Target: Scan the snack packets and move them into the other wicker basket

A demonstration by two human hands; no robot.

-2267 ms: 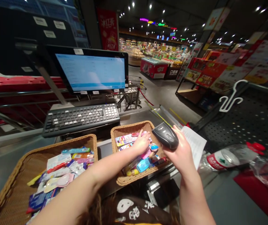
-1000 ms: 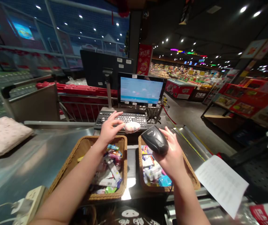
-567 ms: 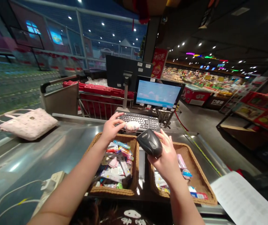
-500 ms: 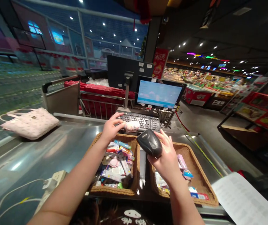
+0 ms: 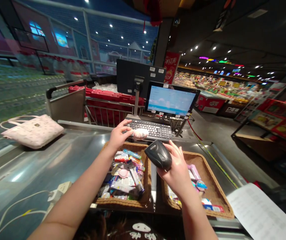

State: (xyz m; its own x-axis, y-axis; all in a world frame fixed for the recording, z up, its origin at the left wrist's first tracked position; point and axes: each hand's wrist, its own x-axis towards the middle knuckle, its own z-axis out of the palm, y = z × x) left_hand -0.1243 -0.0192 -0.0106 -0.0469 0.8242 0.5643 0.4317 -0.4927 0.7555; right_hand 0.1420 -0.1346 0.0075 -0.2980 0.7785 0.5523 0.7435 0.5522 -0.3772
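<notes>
My left hand [image 5: 119, 134] pinches a small rounded whitish-pink item [image 5: 141, 134] with dark print at the keyboard's near edge; its exact kind I cannot make out. A black handheld barcode scanner [image 5: 158, 155] is gripped in my right hand [image 5: 176, 163], its head pointing up and to the left toward that item. Under my left wrist lies a wicker basket [image 5: 148, 186] filled with small packaged goods [image 5: 125, 180]. Below my right hand, a second wicker basket [image 5: 214, 180] holds fewer packages, partly hidden by my forearm.
Beyond my hands are a black keyboard [image 5: 155, 130], a lit monitor [image 5: 171, 100] and another screen turned away [image 5: 138, 78]. A pale handbag [image 5: 34, 131] sits on the metal counter [image 5: 78, 143] at left. A power strip [image 5: 63, 188] with cables and a paper sheet [image 5: 263, 211] flank me.
The scanner and my right hand have shifted slightly down and left. My left hand and the pinched item are nearly still. The view has moved a little.
</notes>
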